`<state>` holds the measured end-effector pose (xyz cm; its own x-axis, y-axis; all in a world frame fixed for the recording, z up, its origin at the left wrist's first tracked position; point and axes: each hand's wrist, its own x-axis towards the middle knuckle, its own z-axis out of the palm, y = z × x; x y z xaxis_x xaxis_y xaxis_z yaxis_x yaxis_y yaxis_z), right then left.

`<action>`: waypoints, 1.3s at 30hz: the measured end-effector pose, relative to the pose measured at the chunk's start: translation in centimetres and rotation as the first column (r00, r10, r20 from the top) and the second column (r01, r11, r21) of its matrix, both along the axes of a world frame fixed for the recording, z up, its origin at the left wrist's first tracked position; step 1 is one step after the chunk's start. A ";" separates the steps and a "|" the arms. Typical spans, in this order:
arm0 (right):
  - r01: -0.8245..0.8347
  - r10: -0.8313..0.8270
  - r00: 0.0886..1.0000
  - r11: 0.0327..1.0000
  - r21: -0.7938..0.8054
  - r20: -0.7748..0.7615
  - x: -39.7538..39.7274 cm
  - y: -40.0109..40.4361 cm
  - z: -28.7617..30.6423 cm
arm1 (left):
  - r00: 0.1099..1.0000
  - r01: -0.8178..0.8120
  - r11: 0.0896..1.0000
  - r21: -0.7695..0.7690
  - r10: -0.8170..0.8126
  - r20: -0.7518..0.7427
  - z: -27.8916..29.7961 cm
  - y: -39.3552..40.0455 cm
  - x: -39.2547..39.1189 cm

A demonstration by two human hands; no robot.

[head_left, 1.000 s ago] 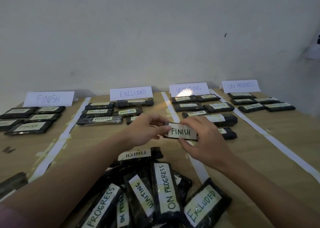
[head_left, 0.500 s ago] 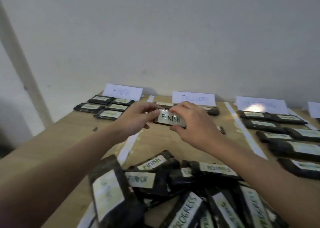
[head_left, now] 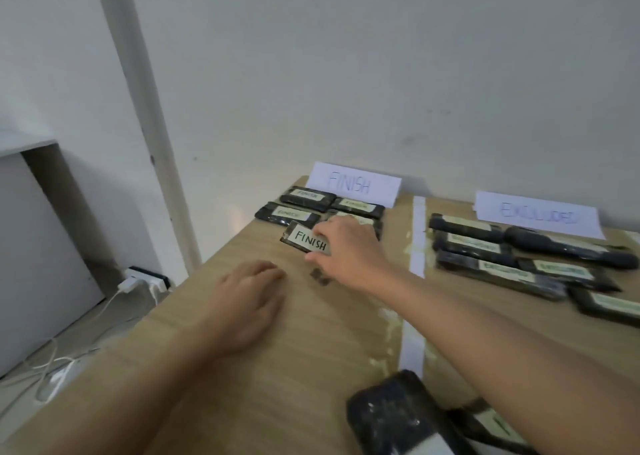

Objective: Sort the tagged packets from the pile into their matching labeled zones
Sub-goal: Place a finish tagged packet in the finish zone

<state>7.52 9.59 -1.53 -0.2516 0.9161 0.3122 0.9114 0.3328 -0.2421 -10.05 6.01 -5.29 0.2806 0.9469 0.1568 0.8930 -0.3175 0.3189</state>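
1. Head view: right hand (head_left: pixel 346 250) is pinched on one end of the FINISH packet (head_left: pixel 304 241), fingers over its right end; whether the packet rests on the table (head_left: pixel 311 343) or sits just above it, cannot tell.
2. Left hand (head_left: pixel 249 302) lies flat and empty on the table, at 7 o'clock from the packet, farther off than the right.
3. Packet long axis runs roughly 10 to 4 o'clock, near-parallel to the four packets beyond it.
4. FINISH zone: card (head_left: pixel 353 184) at 12 o'clock, packet row (head_left: pixel 308 196) just beside the held one.
5. EXCLUDED zone (head_left: pixel 536 215) at 3 o'clock, past the tape strip (head_left: pixel 417 246), holds several packets.
6. Judgement: release comes next; pile (head_left: pixel 398 416) remains at 5 o'clock.
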 end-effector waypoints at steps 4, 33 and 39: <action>-0.007 0.007 1.000 0.999 -0.033 -0.013 -3.1 3.7 -0.7 | 0.999 0.016 0.997 0.074 -0.018 0.030 -1.3 0.3 -0.3; -0.306 0.300 0.952 0.915 -0.264 -0.063 8.9 -9.8 5.0 | 0.930 0.224 0.974 0.041 -0.226 0.289 3.7 -5.9 7.8; -0.257 0.254 0.966 0.925 -0.280 -0.046 13.9 -16.2 4.6 | 0.896 0.371 0.928 0.022 -0.364 0.256 5.9 -9.1 11.9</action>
